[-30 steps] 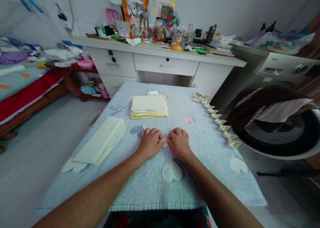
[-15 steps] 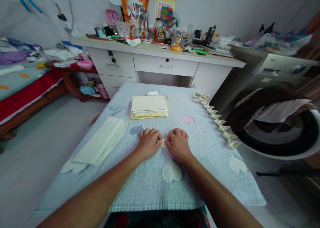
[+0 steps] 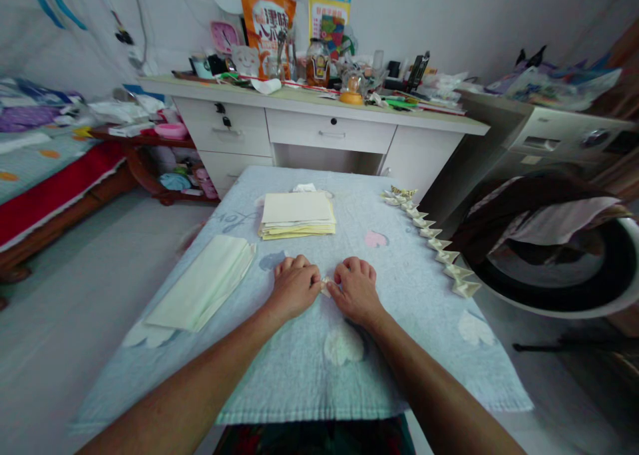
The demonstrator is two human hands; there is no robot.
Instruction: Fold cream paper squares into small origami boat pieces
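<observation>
On the pale-blue cloth-covered surface [image 3: 289, 375], left hand [image 3: 297, 287] and right hand [image 3: 355, 287], both half-curled, pinch one small cream folded paper [image 3: 325, 292], apparently steadying it.

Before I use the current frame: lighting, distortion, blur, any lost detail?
Head view, light: soft and dim, no strong glare on the cloth; head view, distortion: wide-angle stretch, washing machine skewed at the right edge; head view, detail: dark clothes murky, small paper between the hands too small and partly covered to read its folds.
</observation>
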